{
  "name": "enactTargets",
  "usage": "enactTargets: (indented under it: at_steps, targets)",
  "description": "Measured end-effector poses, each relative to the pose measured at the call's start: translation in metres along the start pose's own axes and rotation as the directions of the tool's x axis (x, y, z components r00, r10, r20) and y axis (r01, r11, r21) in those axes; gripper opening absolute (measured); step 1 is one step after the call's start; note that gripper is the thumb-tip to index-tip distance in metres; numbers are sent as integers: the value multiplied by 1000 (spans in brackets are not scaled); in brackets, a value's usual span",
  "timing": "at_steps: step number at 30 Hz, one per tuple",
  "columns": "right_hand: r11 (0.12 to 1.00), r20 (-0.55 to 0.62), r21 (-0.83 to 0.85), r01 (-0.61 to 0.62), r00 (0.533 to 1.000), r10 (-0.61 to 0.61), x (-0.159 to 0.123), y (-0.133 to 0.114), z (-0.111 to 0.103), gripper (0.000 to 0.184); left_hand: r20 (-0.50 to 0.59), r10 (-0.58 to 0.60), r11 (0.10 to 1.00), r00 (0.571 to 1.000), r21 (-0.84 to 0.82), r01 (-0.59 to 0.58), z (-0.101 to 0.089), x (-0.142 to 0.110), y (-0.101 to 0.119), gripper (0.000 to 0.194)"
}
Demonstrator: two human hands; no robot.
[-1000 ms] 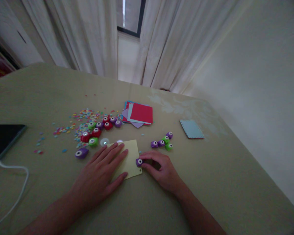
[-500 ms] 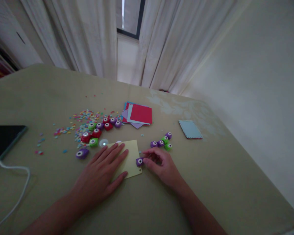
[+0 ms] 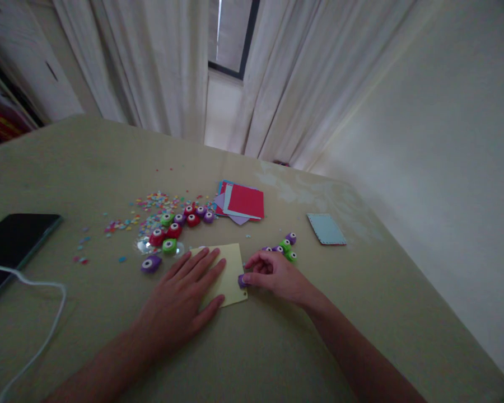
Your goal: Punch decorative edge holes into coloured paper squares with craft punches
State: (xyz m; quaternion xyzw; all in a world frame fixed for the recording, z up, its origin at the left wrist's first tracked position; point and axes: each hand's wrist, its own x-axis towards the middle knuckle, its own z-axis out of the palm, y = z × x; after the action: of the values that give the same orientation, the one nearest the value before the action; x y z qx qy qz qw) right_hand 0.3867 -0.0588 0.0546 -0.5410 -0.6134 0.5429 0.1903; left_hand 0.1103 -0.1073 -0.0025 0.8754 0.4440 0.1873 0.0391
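Note:
My left hand [image 3: 180,302] lies flat with fingers spread on a pale yellow paper square [image 3: 229,268] on the table. My right hand [image 3: 273,274] is curled around a small purple paper punch [image 3: 242,280] at the paper's right edge, with fingers pressing on it. The punch is mostly covered by my fingers.
Several red, green and purple punches [image 3: 174,226] sit among scattered confetti [image 3: 151,204]. More punches [image 3: 286,246] lie behind my right hand. A stack of coloured papers [image 3: 243,201], a light blue card [image 3: 326,228], a phone [image 3: 12,246] with white cable [image 3: 46,324] are on the table.
My right hand has shifted over the purple punch, covering more of it. The camera view moved slightly; the left hand stays flat on the yellow paper.

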Motion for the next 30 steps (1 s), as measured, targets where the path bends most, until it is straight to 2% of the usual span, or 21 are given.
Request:
enactTargets:
  at_steps: [5,9,16,21,23,26,28,30]
  targets:
    - [992,5,-110,-69,998,70,1,-4,-1,34,-5,-1,1000,1000,15,1,-1,0,1,64]
    - [980,18,-161,-117,992,122,4,-11,0,40,-3,4,1000,1000,3,-4,0,0,0,65]
    - [953,45,-281,-112,991,129,8,-22,4,45,-12,0,1000,1000,-8,0,2,0,-1,64]
    - [963,23,-253,-95,994,104,6,-17,1,47,-41,8,1000,999,-3,-8,6,0,-2,63]
    - [966,-34,-241,-90,996,85,4,-16,-4,47,-53,14,1000,998,13,-14,8,-1,-3,64]
    - [970,-271,-239,-33,962,-34,-4,-22,-10,42,-59,21,999,998,38,-19,9,-2,-4,64]
    - [983,-376,-167,80,916,-138,-17,-36,-7,47,-60,26,999,998,47,-23,9,-2,-5,64]
    - [966,-367,-3,257,899,-240,-39,-54,4,58,-62,33,998,998,47,-30,9,-2,-6,64]
